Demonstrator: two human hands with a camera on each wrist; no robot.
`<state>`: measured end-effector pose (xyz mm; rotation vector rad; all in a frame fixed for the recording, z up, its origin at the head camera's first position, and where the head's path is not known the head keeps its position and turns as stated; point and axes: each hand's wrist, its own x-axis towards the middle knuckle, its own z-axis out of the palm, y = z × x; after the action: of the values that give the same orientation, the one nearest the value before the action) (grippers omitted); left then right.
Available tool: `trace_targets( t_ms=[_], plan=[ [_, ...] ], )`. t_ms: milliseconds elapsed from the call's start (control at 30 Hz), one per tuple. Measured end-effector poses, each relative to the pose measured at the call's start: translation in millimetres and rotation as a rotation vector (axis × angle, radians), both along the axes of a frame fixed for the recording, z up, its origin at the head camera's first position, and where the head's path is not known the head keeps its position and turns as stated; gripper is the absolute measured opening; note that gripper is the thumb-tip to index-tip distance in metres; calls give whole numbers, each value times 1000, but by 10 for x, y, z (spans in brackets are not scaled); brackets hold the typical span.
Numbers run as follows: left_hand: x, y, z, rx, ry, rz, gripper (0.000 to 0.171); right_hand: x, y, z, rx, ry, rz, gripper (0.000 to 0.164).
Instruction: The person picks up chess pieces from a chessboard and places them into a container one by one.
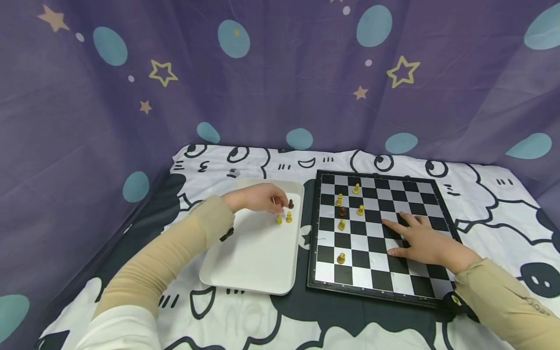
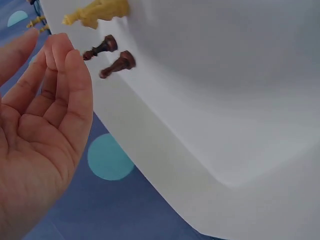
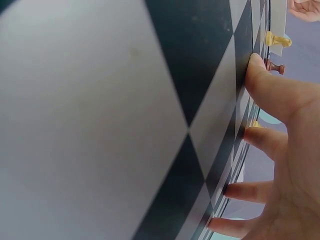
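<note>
My left hand [image 1: 262,198] hovers over the white tray [image 1: 245,262], its fingers bent and the thumb apart from them. In the left wrist view nothing shows between thumb and fingers. Just past the fingertips in that view are two brown chess pieces [image 2: 118,64] and a larger yellow one [image 2: 100,12]. Two yellow pawns [image 1: 288,217] and a brown pawn [image 1: 290,204] stand in the tray beside this hand. Over on the chessboard [image 1: 377,260], my right hand [image 1: 426,243] rests with fingers spread, fingertips on the squares, holding no piece.
On the board's left half stand several yellow pawns [image 1: 341,258] and one brown piece [image 1: 342,211]. The tray lies left of the board on a patterned cloth [image 1: 245,316]. A purple curtain [image 1: 271,87] hangs behind.
</note>
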<state>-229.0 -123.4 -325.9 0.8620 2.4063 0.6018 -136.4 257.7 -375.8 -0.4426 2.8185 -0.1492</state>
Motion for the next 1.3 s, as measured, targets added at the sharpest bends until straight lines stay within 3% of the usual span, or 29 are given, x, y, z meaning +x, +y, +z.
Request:
trace_targets(
  t_ms=[600,800,1133,1300],
  plan=[
    [-23,480,69,61,-8,-51,26,-20,-2,11,6,-5,3,88],
    [-39,634,86,83,-30,-49,29,-21,-7,17,8,-7,-1,89],
    [-69,824,76,106,33,-25,30,-10,4,16,9,-10,-7,88],
    [-97,914,48,129,21,-14,30,2,12,3,-4,3,7,88]
  ],
)
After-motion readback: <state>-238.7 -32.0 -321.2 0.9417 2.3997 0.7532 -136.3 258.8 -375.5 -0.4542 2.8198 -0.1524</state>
